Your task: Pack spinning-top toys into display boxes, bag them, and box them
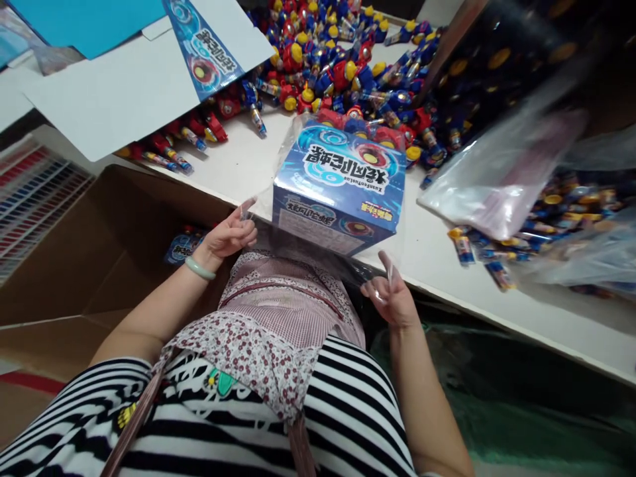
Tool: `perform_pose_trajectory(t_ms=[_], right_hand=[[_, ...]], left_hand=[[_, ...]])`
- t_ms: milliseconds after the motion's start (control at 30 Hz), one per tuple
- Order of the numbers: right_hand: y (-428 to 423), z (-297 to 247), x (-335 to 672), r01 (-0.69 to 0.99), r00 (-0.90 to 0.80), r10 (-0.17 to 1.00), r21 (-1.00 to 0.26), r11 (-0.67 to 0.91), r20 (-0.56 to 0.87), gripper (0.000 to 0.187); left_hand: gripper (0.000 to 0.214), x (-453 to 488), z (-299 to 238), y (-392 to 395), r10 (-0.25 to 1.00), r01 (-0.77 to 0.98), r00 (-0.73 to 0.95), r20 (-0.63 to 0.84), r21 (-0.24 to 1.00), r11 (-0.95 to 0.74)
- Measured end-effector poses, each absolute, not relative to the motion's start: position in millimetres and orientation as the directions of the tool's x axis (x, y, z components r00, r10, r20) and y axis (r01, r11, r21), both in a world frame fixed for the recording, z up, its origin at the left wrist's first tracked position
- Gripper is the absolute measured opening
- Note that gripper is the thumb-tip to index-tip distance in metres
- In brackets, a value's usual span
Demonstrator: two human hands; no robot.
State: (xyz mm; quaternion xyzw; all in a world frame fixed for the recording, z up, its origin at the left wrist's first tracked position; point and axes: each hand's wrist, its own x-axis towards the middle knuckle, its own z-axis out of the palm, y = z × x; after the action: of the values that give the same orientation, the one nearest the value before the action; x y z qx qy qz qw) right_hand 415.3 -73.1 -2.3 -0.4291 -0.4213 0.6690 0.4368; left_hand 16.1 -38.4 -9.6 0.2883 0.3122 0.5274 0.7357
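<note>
A blue printed box (342, 169) sits at the table's front edge inside a clear plastic bag (318, 255), whose loose end hangs toward me. Red and blue pieces show at the box's far side. My left hand (231, 232), with a pale green bangle on its wrist, pinches one corner of the bag's mouth, index finger stretched out. On the other side my right hand (392, 295) grips the opposite corner, with its index finger also extended. The bag's film is drawn between both hands, just below the box's near face.
Many red, blue and yellow toys (342, 66) are heaped behind the box. Flat white and blue cartons (129, 86) lie at the left, above an open cardboard box (99, 245). Plastic bags (501, 179) and small candy-like tubes (501, 275) lie at the right.
</note>
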Motion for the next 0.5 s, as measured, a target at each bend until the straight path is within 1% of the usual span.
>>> perform_pose_trajectory(t_ms=[67, 100, 167, 267, 300, 333, 400, 467, 500], right_hand=[[-62.2, -4.7, 422.9, -0.094, -0.296, 0.932, -0.964, -0.248, -0.211, 0.089], [-56.9, -4.1, 426.3, -0.024, -0.297, 0.932, -0.974, -0.226, -0.209, 0.086], [-48.1, -0.7, 430.6, 0.108, -0.259, 0.946, -0.979, -0.172, -0.195, 0.070], [-37.7, 4.6, 430.7, 0.333, -0.153, 0.973, -0.936, -0.114, -0.173, 0.031], [-33.8, 5.3, 429.9, 0.411, -0.106, 0.982, -0.906, -0.101, -0.158, 0.025], [-29.0, 5.2, 429.1, 0.485, -0.060, 0.990, -0.870, -0.086, -0.131, 0.025], [-15.0, 2.5, 428.2, 0.592, -0.005, 0.999, -0.805, -0.030, -0.040, 0.028], [5.6, -2.9, 427.6, 0.621, -0.037, 0.998, -0.781, 0.065, 0.054, 0.028], [17.4, -6.1, 427.1, 0.606, -0.070, 0.994, -0.788, 0.108, 0.083, 0.028]], left_hand=[[0.079, 8.0, -16.1, -29.0, 0.950, -0.565, 0.278, -0.141, 0.776, 0.281], [0.078, 2.7, -17.8, -23.7, 0.948, -0.544, 0.291, -0.130, 0.792, 0.276], [0.067, -8.8, -17.5, -11.6, 0.953, -0.457, 0.276, -0.124, 0.856, 0.244], [0.029, -21.6, -8.9, 9.4, 0.965, -0.204, 0.202, -0.165, 0.957, 0.206], [0.020, -23.0, -4.6, 16.6, 0.966, -0.132, 0.183, -0.182, 0.969, 0.208], [0.016, -22.6, -0.3, 23.6, 0.966, -0.082, 0.171, -0.194, 0.974, 0.210], [0.013, -15.8, 6.3, 37.7, 0.968, -0.041, 0.151, -0.199, 0.977, 0.207], [0.012, -2.9, 7.4, 51.9, 0.967, -0.032, 0.150, -0.207, 0.976, 0.214], [0.014, 5.1, 5.7, 58.9, 0.969, -0.075, 0.149, -0.198, 0.975, 0.211]])
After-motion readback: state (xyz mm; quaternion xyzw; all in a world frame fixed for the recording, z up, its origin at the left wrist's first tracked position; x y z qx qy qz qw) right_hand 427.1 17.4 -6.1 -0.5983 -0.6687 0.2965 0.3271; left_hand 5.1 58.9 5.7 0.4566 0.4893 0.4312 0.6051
